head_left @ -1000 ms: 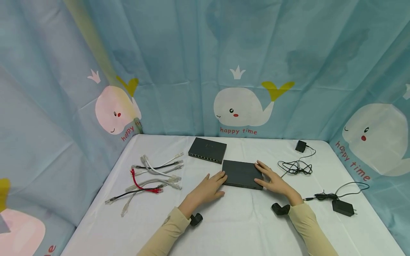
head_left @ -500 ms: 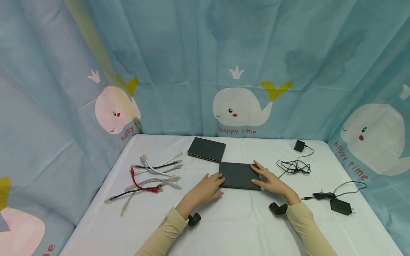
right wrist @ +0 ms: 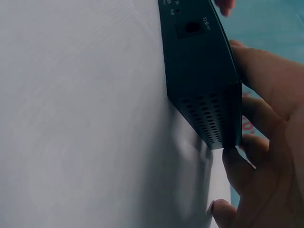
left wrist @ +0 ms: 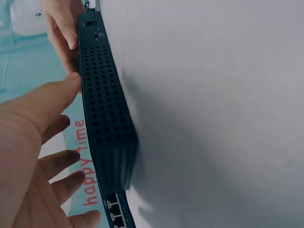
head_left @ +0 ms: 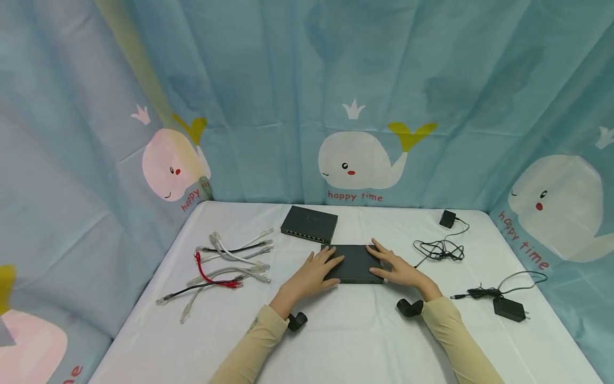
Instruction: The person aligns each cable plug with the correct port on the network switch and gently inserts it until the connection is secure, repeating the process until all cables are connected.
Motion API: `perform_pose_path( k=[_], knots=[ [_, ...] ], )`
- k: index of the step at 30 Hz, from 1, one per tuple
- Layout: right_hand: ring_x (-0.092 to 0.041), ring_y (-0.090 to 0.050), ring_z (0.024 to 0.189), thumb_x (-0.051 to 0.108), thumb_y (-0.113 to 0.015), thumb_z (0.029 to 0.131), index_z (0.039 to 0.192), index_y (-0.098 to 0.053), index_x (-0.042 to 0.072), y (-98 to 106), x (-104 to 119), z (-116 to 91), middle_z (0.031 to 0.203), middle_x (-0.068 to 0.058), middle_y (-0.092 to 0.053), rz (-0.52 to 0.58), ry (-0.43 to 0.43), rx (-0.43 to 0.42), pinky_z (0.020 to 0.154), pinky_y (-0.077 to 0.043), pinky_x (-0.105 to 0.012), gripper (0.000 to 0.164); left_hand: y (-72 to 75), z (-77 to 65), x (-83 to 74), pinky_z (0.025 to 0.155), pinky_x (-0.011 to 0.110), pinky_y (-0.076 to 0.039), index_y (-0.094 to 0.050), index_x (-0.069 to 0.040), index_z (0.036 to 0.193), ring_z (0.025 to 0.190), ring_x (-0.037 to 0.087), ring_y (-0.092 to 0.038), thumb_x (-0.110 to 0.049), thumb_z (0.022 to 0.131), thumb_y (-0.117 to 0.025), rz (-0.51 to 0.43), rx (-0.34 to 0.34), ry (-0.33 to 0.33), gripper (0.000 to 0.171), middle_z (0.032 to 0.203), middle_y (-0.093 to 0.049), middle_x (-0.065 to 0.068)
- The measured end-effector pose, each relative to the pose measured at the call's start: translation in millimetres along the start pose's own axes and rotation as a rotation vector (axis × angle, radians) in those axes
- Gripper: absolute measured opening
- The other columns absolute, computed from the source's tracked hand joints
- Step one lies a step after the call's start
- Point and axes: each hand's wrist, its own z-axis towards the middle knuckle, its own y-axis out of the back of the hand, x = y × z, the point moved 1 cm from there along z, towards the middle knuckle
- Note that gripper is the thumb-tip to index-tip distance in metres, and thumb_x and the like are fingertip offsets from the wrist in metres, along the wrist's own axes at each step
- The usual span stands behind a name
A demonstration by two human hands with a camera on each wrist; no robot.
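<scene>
A flat black network switch (head_left: 356,264) lies on the white-covered table between both hands. My left hand (head_left: 309,274) rests on its left end with fingers extended over the top. At the opposite end, my right hand (head_left: 402,271) touches the top edge with spread fingers. In the left wrist view, the switch's near side (left wrist: 105,95) shows rows of round vent holes and a jack in one corner. The right wrist view gives a close look at that power jack (right wrist: 192,27), marked with a voltage. Just behind lies a second black switch (head_left: 310,220), its port row facing me.
Several short network cables (head_left: 225,266), white, grey, black and red, lie loosely at the left. On the right are a small power adapter (head_left: 447,218) with its coiled cord (head_left: 438,249) and a larger adapter (head_left: 509,309) with a bundled lead. A blue curtain (head_left: 268,106) hangs behind the table.
The front switch has slid slightly left and turned squarer to me, both hands on it. My left hand has shifted further onto its top.
</scene>
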Motion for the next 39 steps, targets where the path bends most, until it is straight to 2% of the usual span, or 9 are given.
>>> perform_pose_path(
  k=[4, 8, 11, 16, 23, 30, 36, 39],
  knots=[
    [-0.047, -0.011, 0.137, 0.028, -0.058, 0.092, 0.145, -0.029, 0.005, -2, 2, 4, 0.152, -0.024, -0.006, 0.006, 0.021, 0.010, 0.101, -0.010, -0.070, 0.064, -5.1, 9.6, 0.6, 0.111, 0.057, -0.013, -0.021, -0.030, 0.148, 0.142, 0.032, -0.011, -0.052, 0.089, -0.052, -0.022, 0.025, 0.018, 0.071, 0.155, -0.014, 0.011],
    [-0.046, -0.008, 0.137, 0.029, -0.058, 0.092, 0.146, -0.028, 0.007, -3, 4, 6, 0.153, -0.023, -0.004, 0.013, -0.001, 0.034, 0.102, -0.007, -0.069, 0.066, -11.2, 16.1, 2.3, 0.111, 0.056, -0.009, -0.012, -0.036, 0.148, 0.143, 0.033, -0.004, -0.059, 0.089, -0.046, -0.048, 0.071, 0.061, 0.073, 0.156, -0.007, 0.011],
    [-0.044, -0.007, 0.139, 0.033, -0.058, 0.092, 0.147, -0.027, 0.010, -3, 6, 6, 0.154, -0.020, -0.003, 0.012, -0.036, 0.053, 0.104, -0.009, -0.067, 0.067, -15.2, 18.4, 3.2, 0.111, 0.056, -0.009, -0.016, -0.035, 0.148, 0.142, 0.034, -0.002, -0.059, 0.089, -0.044, -0.070, 0.090, 0.081, 0.070, 0.156, -0.007, 0.012],
    [-0.045, -0.013, 0.138, 0.038, -0.058, 0.091, 0.147, -0.028, 0.011, 0, 9, 3, 0.153, -0.022, -0.007, -0.026, -0.079, 0.032, 0.102, -0.021, -0.065, 0.069, -18.7, 22.8, 2.3, 0.112, 0.053, -0.011, -0.026, -0.032, 0.147, 0.143, 0.032, -0.002, -0.061, 0.088, -0.044, -0.067, 0.079, 0.088, 0.068, 0.156, -0.010, 0.010],
    [-0.038, -0.031, 0.134, 0.042, -0.051, 0.094, 0.150, -0.010, 0.021, 11, 7, -5, 0.153, -0.014, -0.021, 0.044, -0.196, -0.055, 0.101, -0.029, -0.061, 0.073, -20.1, 25.7, 0.8, 0.112, 0.053, -0.011, -0.029, -0.031, 0.146, 0.143, 0.032, -0.003, -0.061, 0.087, -0.047, -0.099, 0.043, 0.088, 0.068, 0.156, -0.010, 0.008],
    [-0.038, -0.039, 0.128, 0.034, -0.053, 0.095, 0.142, -0.036, 0.005, 23, 2, -18, 0.144, -0.016, -0.038, -0.022, -0.149, -0.136, 0.101, -0.032, -0.057, 0.058, -22.8, 23.3, 3.5, 0.112, 0.054, -0.010, -0.030, -0.032, 0.145, 0.143, 0.032, -0.004, -0.062, 0.086, -0.047, -0.121, 0.011, 0.089, 0.068, 0.156, -0.012, 0.009],
    [-0.038, -0.046, 0.121, 0.018, -0.056, 0.094, 0.127, -0.054, 0.001, 36, -3, -29, 0.128, -0.017, -0.054, -0.096, -0.083, -0.197, 0.098, -0.037, -0.055, 0.037, -22.9, 22.3, 5.8, 0.110, 0.058, -0.011, -0.032, -0.031, 0.145, 0.143, 0.032, -0.005, -0.062, 0.086, -0.048, -0.130, -0.014, 0.082, 0.068, 0.155, -0.014, 0.010],
    [-0.037, -0.051, 0.115, 0.012, -0.058, 0.092, 0.121, -0.059, 0.001, 42, -6, -36, 0.122, -0.017, -0.058, -0.146, -0.086, -0.214, 0.094, -0.040, -0.054, 0.031, -23.8, 22.5, 6.6, 0.110, 0.058, -0.011, -0.031, -0.032, 0.145, 0.143, 0.030, -0.005, -0.062, 0.086, -0.047, -0.126, -0.014, 0.085, 0.068, 0.155, -0.013, 0.009]
  ],
)
